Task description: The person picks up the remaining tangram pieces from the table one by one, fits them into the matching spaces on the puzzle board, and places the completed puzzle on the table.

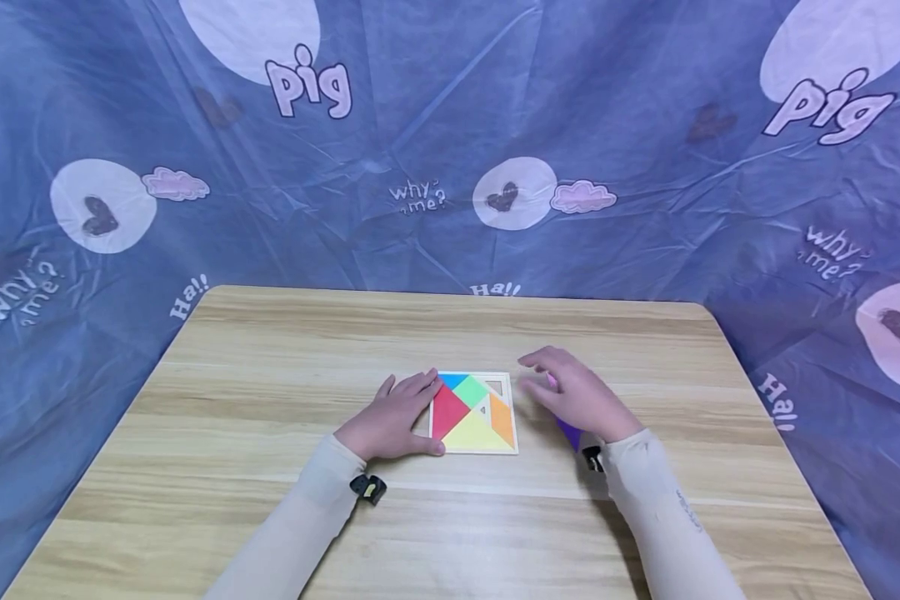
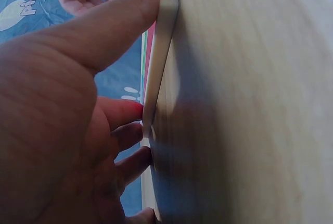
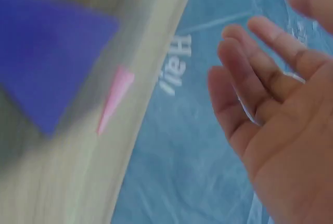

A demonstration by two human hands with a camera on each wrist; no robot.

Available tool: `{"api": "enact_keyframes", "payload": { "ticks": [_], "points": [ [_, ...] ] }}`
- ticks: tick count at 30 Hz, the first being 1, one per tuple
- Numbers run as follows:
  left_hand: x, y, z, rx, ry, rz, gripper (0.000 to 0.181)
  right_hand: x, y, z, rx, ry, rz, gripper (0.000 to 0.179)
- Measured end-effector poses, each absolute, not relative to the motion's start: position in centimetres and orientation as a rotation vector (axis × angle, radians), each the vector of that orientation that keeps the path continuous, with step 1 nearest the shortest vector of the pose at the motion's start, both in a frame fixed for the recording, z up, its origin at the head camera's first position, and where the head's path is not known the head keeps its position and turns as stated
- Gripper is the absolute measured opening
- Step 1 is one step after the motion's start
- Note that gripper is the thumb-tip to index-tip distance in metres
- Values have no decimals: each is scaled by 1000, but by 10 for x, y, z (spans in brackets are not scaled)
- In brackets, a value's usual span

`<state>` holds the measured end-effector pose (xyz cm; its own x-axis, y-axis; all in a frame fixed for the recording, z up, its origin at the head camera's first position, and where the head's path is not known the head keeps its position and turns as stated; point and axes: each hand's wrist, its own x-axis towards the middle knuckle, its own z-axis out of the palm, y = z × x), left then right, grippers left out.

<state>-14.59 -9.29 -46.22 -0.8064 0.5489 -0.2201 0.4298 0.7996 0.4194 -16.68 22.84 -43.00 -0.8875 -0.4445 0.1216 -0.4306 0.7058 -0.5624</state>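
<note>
While left hand (image 1: 392, 422) holds tray (image 1: 496, 387) edge, right hand (image 1: 579, 397) hovers just apart.

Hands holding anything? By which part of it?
The left hand holds the puzzle tray by its left side, thumb at the near corner. The right hand holds nothing.

It looks like a screened-off tabletop station, in what kind of room cannot be told. Creased blue sheeting (image 1: 420, 250) with cartoon lettering hangs behind a wood-grain table (image 1: 307, 333) and along both its sides.
</note>
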Motion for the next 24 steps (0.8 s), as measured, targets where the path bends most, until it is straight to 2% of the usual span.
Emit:
{"api": "enact_keyframes", "payload": {
  "ticks": [12,24],
  "points": [
    [-145,-93,-464,762,2667,514,106,-172,256,-430,-382,3082,-701,30],
    [-144,-94,-462,748,2668,506,106,-167,257,-428,-298,2812,-570,23]
  ]
}}
